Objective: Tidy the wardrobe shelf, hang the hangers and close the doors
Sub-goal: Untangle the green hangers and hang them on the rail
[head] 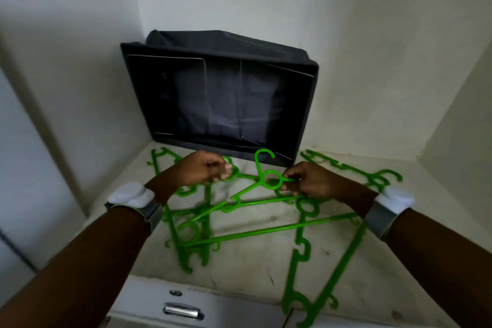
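Note:
Several green plastic hangers lie scattered and crossed on the white wardrobe shelf (pixel 261 269). My right hand (pixel 308 181) pinches one green hanger (pixel 262 181) by the ring below its hook, lifting it off the pile. My left hand (pixel 205 169) curls its fingers round the hook end of another green hanger (pixel 234 169) a little to the left. A further hanger (pixel 319 274) hangs over the shelf's front edge at the right.
A dark grey fabric storage box (pixel 221 96) lies tipped on its side against the back wall, its opening facing me. White side walls close in the shelf. Below the front edge is a drawer with a metal handle (pixel 182 311).

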